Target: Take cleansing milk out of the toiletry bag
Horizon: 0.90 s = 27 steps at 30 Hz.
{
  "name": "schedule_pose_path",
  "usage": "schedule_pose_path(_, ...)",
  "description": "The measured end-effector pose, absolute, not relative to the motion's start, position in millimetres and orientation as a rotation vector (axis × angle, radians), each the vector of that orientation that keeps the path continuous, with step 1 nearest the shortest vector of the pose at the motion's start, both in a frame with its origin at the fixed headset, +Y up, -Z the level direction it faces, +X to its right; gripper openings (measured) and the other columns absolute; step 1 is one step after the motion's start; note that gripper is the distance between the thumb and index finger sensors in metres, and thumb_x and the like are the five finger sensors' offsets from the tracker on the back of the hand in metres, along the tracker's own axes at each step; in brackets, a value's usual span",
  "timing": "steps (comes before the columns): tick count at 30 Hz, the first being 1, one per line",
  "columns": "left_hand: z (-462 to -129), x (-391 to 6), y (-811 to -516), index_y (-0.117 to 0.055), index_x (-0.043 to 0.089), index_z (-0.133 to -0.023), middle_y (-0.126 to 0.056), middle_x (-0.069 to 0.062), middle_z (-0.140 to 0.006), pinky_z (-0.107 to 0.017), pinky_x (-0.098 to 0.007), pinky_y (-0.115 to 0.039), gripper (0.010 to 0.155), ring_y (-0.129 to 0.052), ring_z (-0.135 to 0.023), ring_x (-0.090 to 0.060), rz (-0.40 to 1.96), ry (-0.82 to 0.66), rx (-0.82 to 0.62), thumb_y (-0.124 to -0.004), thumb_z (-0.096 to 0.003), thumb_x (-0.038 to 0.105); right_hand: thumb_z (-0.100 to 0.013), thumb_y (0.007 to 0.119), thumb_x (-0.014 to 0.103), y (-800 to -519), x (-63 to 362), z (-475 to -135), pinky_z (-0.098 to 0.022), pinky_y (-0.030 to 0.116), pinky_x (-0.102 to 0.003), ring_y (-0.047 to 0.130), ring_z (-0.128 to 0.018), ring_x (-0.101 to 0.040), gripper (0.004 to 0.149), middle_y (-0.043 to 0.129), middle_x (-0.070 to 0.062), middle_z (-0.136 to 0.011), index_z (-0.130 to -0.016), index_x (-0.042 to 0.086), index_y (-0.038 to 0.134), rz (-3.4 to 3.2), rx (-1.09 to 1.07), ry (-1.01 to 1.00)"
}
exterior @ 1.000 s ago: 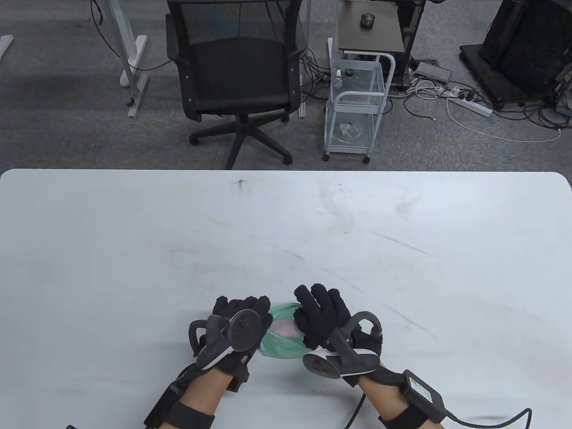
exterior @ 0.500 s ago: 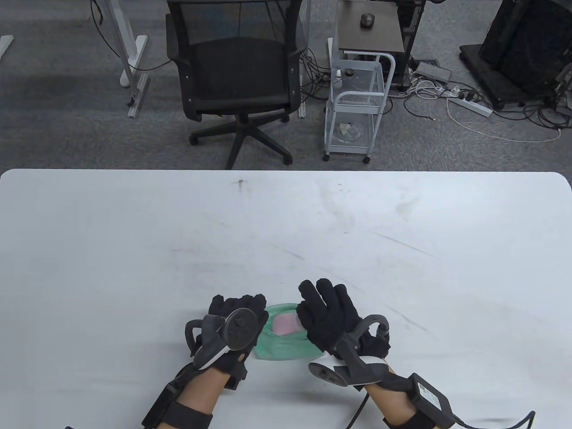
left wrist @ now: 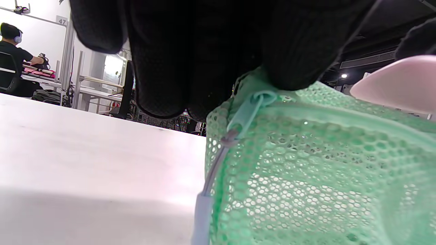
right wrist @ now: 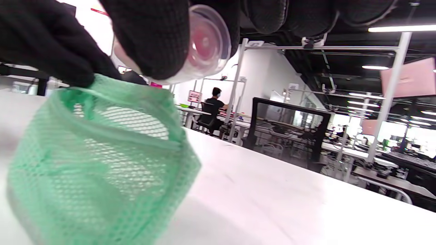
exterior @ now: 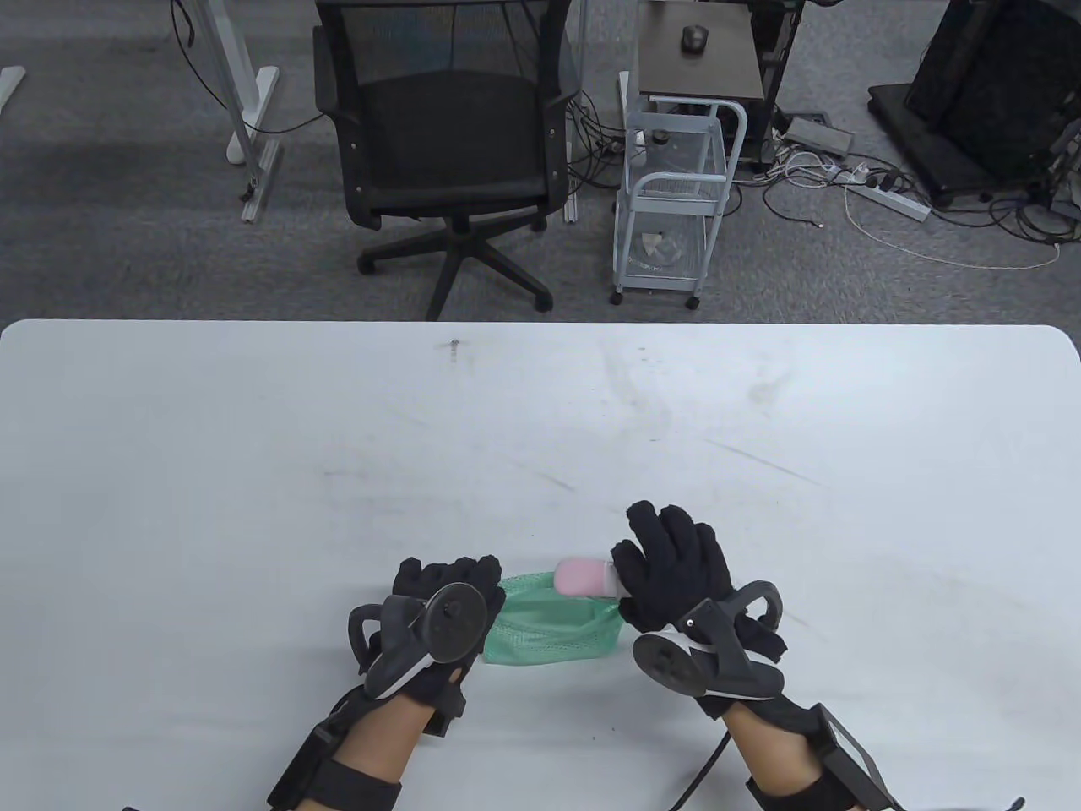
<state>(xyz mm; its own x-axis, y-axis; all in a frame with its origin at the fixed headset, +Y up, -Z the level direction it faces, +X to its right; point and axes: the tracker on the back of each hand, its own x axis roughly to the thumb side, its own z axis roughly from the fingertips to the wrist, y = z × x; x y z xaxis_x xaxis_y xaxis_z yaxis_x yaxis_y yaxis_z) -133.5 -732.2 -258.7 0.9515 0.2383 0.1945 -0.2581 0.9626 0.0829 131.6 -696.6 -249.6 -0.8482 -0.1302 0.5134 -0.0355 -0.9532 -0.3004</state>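
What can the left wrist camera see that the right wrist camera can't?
Only the left wrist view shows the pale blue zipper pull at the end of the green mesh toiletry bag, right under the left hand, whose fingers press on the bag's top edge there.

Only the right wrist view shows the clear cap of the cleansing milk, gripped by the right hand above the bag's open mouth.

Both show the green mesh bag sitting on the white table, and some of the pink bottle.
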Motion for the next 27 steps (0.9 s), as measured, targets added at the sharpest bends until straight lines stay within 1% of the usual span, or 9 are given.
schedule_pose_path(5, -258.8, -133.6, -732.5, -0.091, 0.025, -0.092, -0.101, -0.006, -0.093, -0.071, -0.065, -0.065, 0.046, -0.102, -0.080, -0.039, 0.255, -0.186, 0.107, -0.088, -0.0491, 0.042, -0.050, 0.092, 0.036, -698.7, 149.0, -261.5, -0.067, 0.054, -0.075, 0.056, -0.097, -0.069, 0.064, 0.048, -0.032, -0.120, -0.102, 0.005, 0.074, -2.998, -0.667, 0.408)
schedule_pose_path(6, -258.7, -133.6, -732.6, -0.090, 0.025, -0.092, -0.100, -0.009, -0.093, -0.071, -0.065, -0.065, 0.046, -0.102, -0.080, -0.039, 0.256, -0.187, 0.106, -0.088, -0.0492, 0.042, -0.050, 0.092, 0.036, -699.6, 153.4, -264.7, -0.067, 0.054, -0.075, 0.056, -0.097, -0.069, 0.064, 0.047, -0.033, -0.120, -0.102, 0.004, 0.074, -3.019, -0.620, 0.393)
schedule_pose_path(7, -258.6, -133.6, -732.6, -0.091, 0.025, -0.092, -0.101, -0.006, -0.093, -0.071, -0.065, -0.065, 0.046, -0.102, -0.080, -0.039, 0.258, -0.188, 0.106, -0.088, -0.0492, 0.042, -0.050, 0.092, 0.035, -700.3, 157.1, -267.2, -0.067, 0.054, -0.075, 0.055, -0.097, -0.069, 0.063, 0.048, -0.033, -0.119, -0.102, 0.004, 0.074, -3.030, -0.585, 0.373)
schedule_pose_path(10, -258.8, -133.4, -732.8, -0.090, 0.025, -0.092, -0.101, -0.006, -0.093, -0.071, -0.065, -0.065, 0.046, -0.102, -0.080, -0.039, 0.257, -0.189, 0.106, -0.088, -0.0493, 0.042, -0.051, 0.092, 0.035, -703.4, 165.8, -273.8, -0.067, 0.054, -0.076, 0.057, -0.096, -0.069, 0.063, 0.049, -0.032, -0.119, -0.103, 0.004, 0.073, -3.048, -0.499, 0.330)
schedule_pose_path(18, -258.4, -132.7, -732.9, -0.090, 0.025, -0.092, -0.101, -0.009, -0.093, -0.071, -0.065, -0.066, 0.046, -0.102, -0.080, -0.039, 0.254, -0.188, 0.103, -0.088, -0.0493, 0.042, -0.051, 0.092, 0.034, -719.4, 185.1, -292.0, -0.067, 0.053, -0.076, 0.056, -0.096, -0.070, 0.063, 0.050, -0.033, -0.119, -0.103, 0.002, 0.073, -3.025, -0.179, 0.123)
schedule_pose_path(21, -258.4, -132.4, -733.2, -0.091, 0.025, -0.092, -0.101, -0.009, -0.093, -0.070, -0.065, -0.066, 0.046, -0.102, -0.080, -0.039, 0.252, -0.189, 0.101, -0.088, -0.0492, 0.042, -0.052, 0.092, 0.034, -727.9, 190.1, -298.0, -0.067, 0.053, -0.076, 0.056, -0.096, -0.070, 0.063, 0.049, -0.033, -0.119, -0.103, 0.002, 0.073, -3.024, -0.125, 0.046)
schedule_pose_path(27, -258.4, -132.2, -733.4, -0.091, 0.025, -0.092, -0.101, -0.009, -0.093, -0.070, -0.064, -0.066, 0.046, -0.102, -0.079, -0.039, 0.251, -0.190, 0.096, -0.088, -0.0492, 0.042, -0.052, 0.092, 0.034, -745.4, 195.5, -307.5, -0.066, 0.053, -0.076, 0.057, -0.095, -0.070, 0.063, 0.049, -0.034, -0.119, -0.103, 0.001, 0.073, -2.987, -0.039, -0.042)
